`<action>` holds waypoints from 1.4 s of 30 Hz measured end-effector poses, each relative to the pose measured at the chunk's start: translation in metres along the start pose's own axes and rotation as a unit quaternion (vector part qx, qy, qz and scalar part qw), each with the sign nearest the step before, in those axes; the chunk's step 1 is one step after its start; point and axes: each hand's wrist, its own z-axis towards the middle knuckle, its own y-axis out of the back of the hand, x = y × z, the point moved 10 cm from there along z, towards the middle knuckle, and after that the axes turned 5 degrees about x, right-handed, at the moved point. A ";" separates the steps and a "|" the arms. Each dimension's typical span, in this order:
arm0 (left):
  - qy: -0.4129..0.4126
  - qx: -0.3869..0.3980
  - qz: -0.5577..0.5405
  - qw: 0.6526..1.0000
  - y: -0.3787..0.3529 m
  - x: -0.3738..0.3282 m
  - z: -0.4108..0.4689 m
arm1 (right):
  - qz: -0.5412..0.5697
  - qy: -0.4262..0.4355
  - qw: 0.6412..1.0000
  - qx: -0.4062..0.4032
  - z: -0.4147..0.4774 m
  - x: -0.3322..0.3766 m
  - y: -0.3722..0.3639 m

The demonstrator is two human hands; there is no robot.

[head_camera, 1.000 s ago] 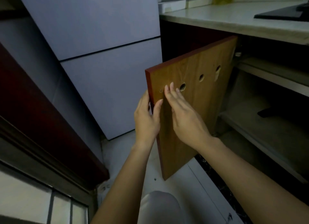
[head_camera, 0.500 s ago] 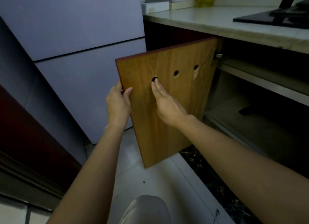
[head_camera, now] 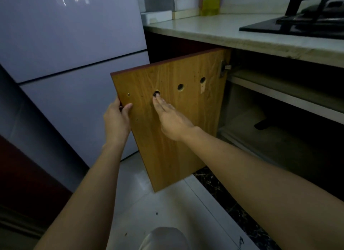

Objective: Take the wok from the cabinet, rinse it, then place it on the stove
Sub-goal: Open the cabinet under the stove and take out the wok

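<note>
Head view: your left hand [head_camera: 116, 119] grips the open cabinet door [head_camera: 178, 130] edge; right hand [head_camera: 172, 120] flat against it, fingers straight.

No text, brand, number or sign can be read. The yellow-green translucent bottle [head_camera: 209, 6] at the back of the pale stone table [head_camera: 223, 31] is too blurred to show any lettering.

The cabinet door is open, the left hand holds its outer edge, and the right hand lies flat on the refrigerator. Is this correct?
One part is wrong. In the head view the right hand lies flat on the cabinet door, not on the refrigerator. The door is open and the left hand holds its outer edge.
</note>
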 end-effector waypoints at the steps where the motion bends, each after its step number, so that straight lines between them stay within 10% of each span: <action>1: 0.001 0.005 0.004 1.000 0.000 -0.002 0.000 | 0.003 -0.002 1.000 0.002 0.001 0.000 0.000; 12: -0.005 -0.090 0.093 0.992 0.017 -0.021 -0.035 | 0.079 0.016 0.997 -0.014 -0.020 -0.007 0.007; 17: -0.173 -0.143 0.211 0.952 -0.008 -0.083 -0.071 | 0.121 0.009 0.987 -0.101 -0.062 -0.040 0.027; 21: -0.297 0.013 0.204 0.933 -0.087 -0.133 -0.096 | 0.118 -0.053 0.972 -0.197 -0.119 -0.099 0.050; 27: -0.199 0.400 0.154 0.881 -0.278 -0.156 -0.124 | 0.212 -0.342 0.889 -0.220 -0.229 -0.244 0.026; 34: -0.173 0.439 0.128 0.872 -0.395 -0.201 -0.152 | 0.444 -0.475 0.724 -0.231 -0.257 -0.324 -0.016; 42: -0.074 0.463 0.103 0.877 -0.455 -0.184 -0.148 | 0.478 -0.511 0.679 -0.222 -0.254 -0.356 -0.048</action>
